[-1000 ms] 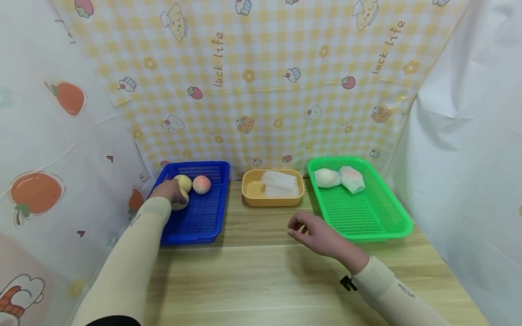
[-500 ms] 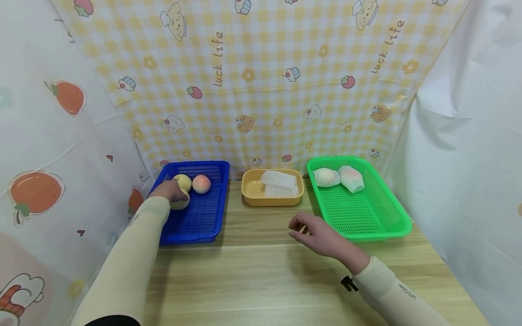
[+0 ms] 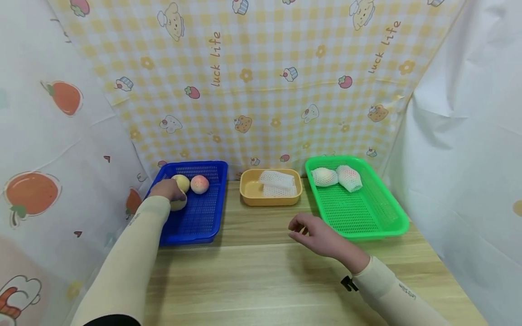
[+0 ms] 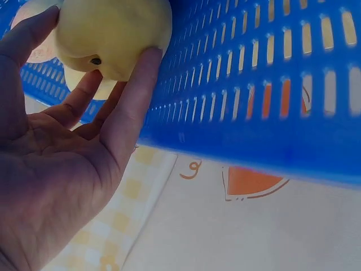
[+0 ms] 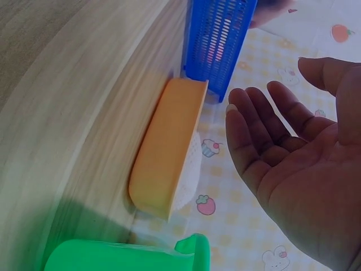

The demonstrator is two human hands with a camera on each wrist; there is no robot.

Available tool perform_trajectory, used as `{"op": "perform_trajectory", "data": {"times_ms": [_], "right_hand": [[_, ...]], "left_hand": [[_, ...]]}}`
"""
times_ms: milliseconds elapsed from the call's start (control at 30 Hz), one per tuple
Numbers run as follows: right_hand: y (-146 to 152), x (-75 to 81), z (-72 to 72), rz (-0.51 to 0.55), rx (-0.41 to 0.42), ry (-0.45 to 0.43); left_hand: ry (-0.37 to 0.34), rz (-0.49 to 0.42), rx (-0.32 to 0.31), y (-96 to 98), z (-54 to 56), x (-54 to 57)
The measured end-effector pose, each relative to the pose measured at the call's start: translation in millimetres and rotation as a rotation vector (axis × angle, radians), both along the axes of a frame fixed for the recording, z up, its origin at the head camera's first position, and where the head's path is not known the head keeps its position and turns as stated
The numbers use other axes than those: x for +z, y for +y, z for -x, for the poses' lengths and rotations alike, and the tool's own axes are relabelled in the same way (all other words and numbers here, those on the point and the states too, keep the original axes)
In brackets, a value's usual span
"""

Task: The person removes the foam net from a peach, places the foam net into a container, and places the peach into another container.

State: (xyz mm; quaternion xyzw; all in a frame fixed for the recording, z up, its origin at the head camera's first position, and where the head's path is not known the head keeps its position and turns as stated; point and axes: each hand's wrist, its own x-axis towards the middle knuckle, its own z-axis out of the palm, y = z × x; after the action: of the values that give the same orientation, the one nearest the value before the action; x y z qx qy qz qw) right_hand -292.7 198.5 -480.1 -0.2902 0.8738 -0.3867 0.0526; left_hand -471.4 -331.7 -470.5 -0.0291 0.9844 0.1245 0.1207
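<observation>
In the head view my left hand (image 3: 166, 190) reaches into the blue basket (image 3: 195, 226) and holds a yellow peach (image 3: 178, 204). The left wrist view has that peach (image 4: 113, 34) between thumb and fingers, close to the basket's slotted wall. Another yellow peach (image 3: 181, 182) and a pinkish one (image 3: 200, 184) lie just behind it. My right hand (image 3: 316, 233) hovers over the table, left of the green basket (image 3: 350, 217). Its fingers (image 5: 248, 130) are loosely curled, with nothing in them in the right wrist view.
A small orange tray (image 3: 250, 200) with white foam nets (image 3: 279, 183) stands between the baskets. In the green basket lie two net-wrapped fruits, one pale (image 3: 325, 177) and one pinkish (image 3: 349, 178). A checked cloth (image 3: 261, 99) hangs behind the wooden table (image 3: 244, 280).
The head view has shifted slightly. My left hand stays on the peach inside the blue basket, and my right hand keeps its place; nothing else visibly moves.
</observation>
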Motion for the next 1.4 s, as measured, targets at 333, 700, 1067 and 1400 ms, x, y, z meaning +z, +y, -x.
{"op": "perform_trajectory", "data": {"times_ms": [333,700,1067,1400], "right_hand": [[4.0,8.1,2.1,-0.02,-0.031,-0.008],[10.9,5.6,3.3,-0.009,-0.048,0.001],[16.9,6.5,3.8,-0.01,-0.069,0.009],[34.4,15.1,-0.8,0.044,-0.105,0.02]], "left_hand": [[0.053,0.001,-0.076,25.4,-28.0,43.2],[0.335,-0.365,-0.212,102.1,-68.2,55.2],[0.382,-0.501,-0.345,172.9,-101.9,48.1],[0.35,-0.562,-0.538,236.8,-103.5,27.9]]}}
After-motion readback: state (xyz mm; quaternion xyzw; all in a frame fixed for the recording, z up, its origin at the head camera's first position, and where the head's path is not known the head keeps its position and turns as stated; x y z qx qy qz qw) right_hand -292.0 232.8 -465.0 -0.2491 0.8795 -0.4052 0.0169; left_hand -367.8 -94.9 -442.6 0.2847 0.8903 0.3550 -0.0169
